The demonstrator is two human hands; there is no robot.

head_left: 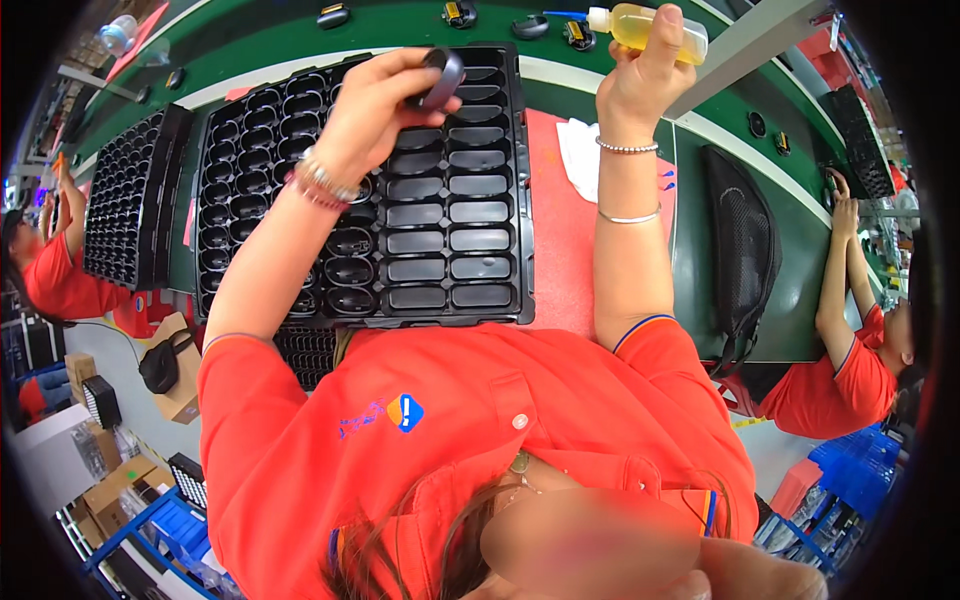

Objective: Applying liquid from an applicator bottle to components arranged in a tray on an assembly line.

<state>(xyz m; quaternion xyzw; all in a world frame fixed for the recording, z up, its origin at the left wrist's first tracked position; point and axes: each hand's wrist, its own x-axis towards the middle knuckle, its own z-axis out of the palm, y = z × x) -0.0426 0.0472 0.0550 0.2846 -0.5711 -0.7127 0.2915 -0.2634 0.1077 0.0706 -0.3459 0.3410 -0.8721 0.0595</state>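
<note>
A green worktop (400, 22) with white edging sweeps across twelve o'clock, crossed toward one by a slanting grey beam (755, 55). Pale grey floor (100, 350) shows near nine, with cardboard boxes (125, 483) around eight. Blue plastic crates (855, 470) are stacked at four, evenly lit.

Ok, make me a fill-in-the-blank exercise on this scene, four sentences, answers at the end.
1. The right hand holds a bottle of ____ liquid.
2. The thin tip of that bottle is coloured ____.
3. A dark rounded case is held in the fingers of the person's ____ hand.
4. The black mesh bag lies on the person's ____ side of the large black tray.

Missing words: yellow; blue; left; right.
</note>
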